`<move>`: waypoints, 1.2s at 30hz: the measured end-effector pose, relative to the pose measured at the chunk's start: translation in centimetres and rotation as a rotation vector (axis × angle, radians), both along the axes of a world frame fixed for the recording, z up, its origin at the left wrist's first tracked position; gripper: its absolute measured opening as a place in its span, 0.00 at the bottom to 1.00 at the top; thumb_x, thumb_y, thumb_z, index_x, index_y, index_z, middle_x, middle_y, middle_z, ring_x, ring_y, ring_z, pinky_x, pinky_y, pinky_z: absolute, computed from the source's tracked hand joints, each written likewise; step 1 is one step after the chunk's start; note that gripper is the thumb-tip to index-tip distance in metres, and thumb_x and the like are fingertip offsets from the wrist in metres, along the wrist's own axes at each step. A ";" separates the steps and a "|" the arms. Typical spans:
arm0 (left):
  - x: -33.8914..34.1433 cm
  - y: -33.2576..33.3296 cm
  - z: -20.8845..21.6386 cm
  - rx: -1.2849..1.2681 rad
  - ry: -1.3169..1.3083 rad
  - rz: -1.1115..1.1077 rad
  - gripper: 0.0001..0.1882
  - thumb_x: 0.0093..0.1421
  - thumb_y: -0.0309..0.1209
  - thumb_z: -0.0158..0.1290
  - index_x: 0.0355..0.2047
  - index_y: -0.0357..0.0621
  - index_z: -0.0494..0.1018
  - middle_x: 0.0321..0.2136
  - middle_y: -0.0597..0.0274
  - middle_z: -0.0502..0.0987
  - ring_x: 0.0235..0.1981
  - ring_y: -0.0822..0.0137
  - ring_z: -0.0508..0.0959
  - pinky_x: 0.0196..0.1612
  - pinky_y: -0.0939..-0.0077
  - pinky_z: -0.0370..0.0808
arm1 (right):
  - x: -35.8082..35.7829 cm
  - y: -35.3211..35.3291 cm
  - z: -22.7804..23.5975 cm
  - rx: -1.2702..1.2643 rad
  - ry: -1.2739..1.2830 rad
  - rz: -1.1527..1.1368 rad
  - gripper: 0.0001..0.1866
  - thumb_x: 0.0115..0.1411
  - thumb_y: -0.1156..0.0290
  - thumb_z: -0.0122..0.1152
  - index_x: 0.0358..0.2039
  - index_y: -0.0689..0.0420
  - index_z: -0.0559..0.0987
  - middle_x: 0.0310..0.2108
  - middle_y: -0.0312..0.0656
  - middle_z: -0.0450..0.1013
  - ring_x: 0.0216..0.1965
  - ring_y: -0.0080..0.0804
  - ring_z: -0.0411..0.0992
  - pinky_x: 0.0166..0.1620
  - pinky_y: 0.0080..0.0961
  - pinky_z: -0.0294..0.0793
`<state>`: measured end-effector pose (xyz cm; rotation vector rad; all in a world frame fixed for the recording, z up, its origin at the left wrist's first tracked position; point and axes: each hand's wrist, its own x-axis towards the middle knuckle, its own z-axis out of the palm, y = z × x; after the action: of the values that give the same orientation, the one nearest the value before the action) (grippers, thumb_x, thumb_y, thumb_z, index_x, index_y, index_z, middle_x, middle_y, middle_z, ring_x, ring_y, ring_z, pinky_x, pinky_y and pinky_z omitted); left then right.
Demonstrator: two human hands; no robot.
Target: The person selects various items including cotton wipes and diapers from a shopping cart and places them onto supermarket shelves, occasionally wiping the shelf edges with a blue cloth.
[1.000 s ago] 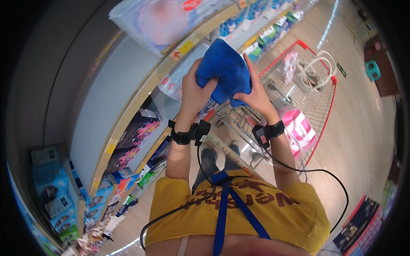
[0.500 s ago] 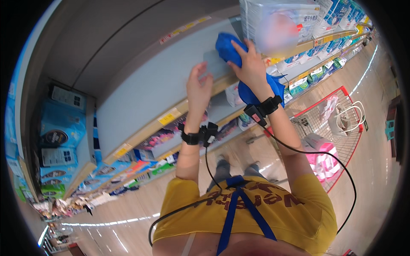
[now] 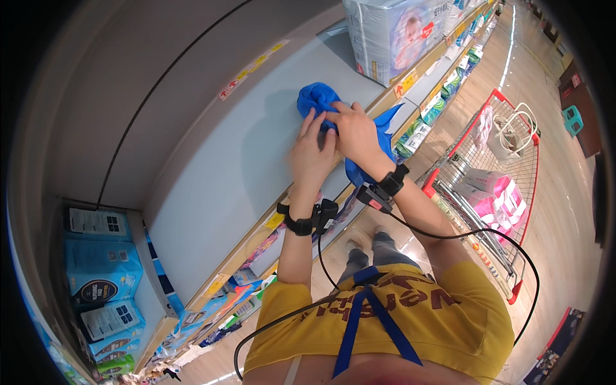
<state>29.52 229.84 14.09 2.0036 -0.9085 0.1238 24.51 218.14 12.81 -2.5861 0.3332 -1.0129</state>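
A bunched blue cloth (image 3: 314,97) is over the bare grey shelf board (image 3: 218,179). My right hand (image 3: 360,138) is closed on it, and a loose end trails down beside that wrist past the shelf's front edge. Close against the right hand, my left hand (image 3: 311,157) has its bent fingers on the cloth's near side. The fingers of both hands meet at the cloth and partly hide it.
A large plastic-wrapped diaper pack (image 3: 398,38) stands farther along the shelf. Blue packages (image 3: 102,269) fill a side shelf at left. Lower shelves hold more packs. On the right is a red-trimmed shopping cart (image 3: 532,167) holding a pink-and-white pack (image 3: 504,205). Black cables run from both wrists.
My left hand has moved to the right and joined the right hand at the cloth. The right hand and cloth have come down and left, away from the diaper pack. My view has shifted.
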 end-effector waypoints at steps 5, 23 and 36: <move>0.8 -5.3 -1.2 -0.074 0.096 -0.245 0.21 0.62 0.35 0.48 0.54 0.39 0.67 0.55 0.47 0.69 0.56 0.50 0.69 0.56 0.68 0.66 | 1.4 -5.8 0.4 -0.042 0.049 -0.177 0.16 0.44 0.72 0.62 0.36 0.47 0.82 0.35 0.37 0.73 0.35 0.44 0.70 0.36 0.33 0.75; -1.5 6.6 0.1 0.077 -0.075 0.349 0.20 0.60 0.34 0.52 0.51 0.39 0.69 0.48 0.37 0.71 0.54 0.41 0.68 0.55 0.58 0.67 | 1.0 5.2 1.6 -0.007 0.239 0.344 0.16 0.49 0.70 0.59 0.40 0.53 0.80 0.35 0.48 0.74 0.30 0.49 0.74 0.36 0.36 0.75; -7.8 32.9 1.7 -0.047 -0.234 0.765 0.20 0.61 0.34 0.51 0.51 0.37 0.70 0.45 0.39 0.74 0.48 0.43 0.73 0.51 0.60 0.70 | -0.8 32.2 5.1 0.047 -0.012 0.712 0.16 0.46 0.69 0.61 0.38 0.52 0.80 0.34 0.43 0.72 0.33 0.44 0.72 0.33 0.35 0.76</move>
<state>21.73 262.75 15.83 2.2218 -0.2222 0.8069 23.68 250.35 17.96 -2.3504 -0.5298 -0.7337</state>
